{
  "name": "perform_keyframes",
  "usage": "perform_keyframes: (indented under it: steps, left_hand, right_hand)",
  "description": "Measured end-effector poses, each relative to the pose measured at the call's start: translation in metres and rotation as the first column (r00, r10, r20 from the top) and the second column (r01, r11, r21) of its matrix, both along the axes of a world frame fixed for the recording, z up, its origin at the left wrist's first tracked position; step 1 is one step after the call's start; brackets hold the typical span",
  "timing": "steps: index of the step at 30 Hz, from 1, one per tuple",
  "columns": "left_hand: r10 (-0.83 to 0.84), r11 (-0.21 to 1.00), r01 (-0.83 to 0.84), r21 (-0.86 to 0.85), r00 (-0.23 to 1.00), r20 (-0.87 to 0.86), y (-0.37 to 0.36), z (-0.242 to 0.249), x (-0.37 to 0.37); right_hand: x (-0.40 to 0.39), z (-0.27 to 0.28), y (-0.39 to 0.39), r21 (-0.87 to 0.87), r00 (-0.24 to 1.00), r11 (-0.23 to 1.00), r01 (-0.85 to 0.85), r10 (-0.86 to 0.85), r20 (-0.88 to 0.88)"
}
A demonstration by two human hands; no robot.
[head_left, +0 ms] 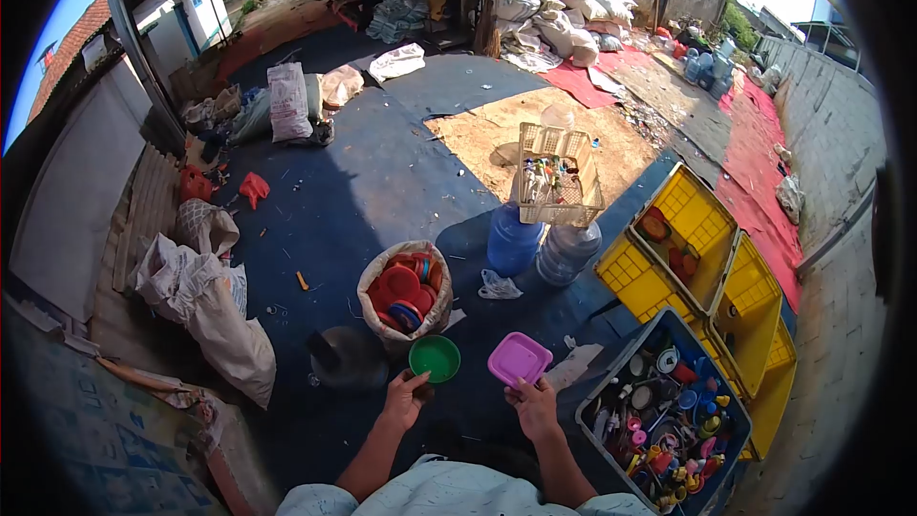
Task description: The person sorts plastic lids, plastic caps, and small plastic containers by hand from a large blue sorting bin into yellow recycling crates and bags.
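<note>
A round green lid [435,358] is held at its lower left edge by my left hand [405,399]. My right hand [534,405] grips the lower edge of a square purple lid [520,360]. Just beyond the green lid stands an open woven sack [367,300] filled with red, orange and blue plastic lids. To the right of my right hand is a dark blue crate [589,408] full of small mixed plastic caps and pieces. The two lids are apart from each other.
Yellow crates [642,277] stand at the right beside a block wall. A cream basket [585,214] rests on large water bottles [516,241] ahead. A filled white sack [227,330] leans at the left; a dark round object [355,360] lies left of the green lid.
</note>
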State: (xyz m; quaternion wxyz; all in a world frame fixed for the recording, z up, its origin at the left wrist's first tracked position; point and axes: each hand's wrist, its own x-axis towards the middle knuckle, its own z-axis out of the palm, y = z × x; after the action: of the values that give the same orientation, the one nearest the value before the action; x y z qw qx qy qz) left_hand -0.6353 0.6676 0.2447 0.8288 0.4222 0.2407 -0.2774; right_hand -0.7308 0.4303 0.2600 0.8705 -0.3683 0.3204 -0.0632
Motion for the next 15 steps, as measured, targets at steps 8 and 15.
perform_keyframes:
  steps: [8, 15]
  left_hand:
    - [-0.001, 0.997, -0.006, -0.073, 0.995, -0.102, -0.045, -0.029, 0.071]
    - [-0.122, 0.992, 0.114, -0.061, 0.979, -0.163, -0.139, -0.079, 0.19]
  right_hand:
    - [0.091, -0.031, -0.037, -0.017, 0.994, 1.0, -0.026, 0.024, -0.103]
    - [0.205, -0.075, -0.134, -0.055, 0.989, 0.998, 0.012, -0.02, -0.146]
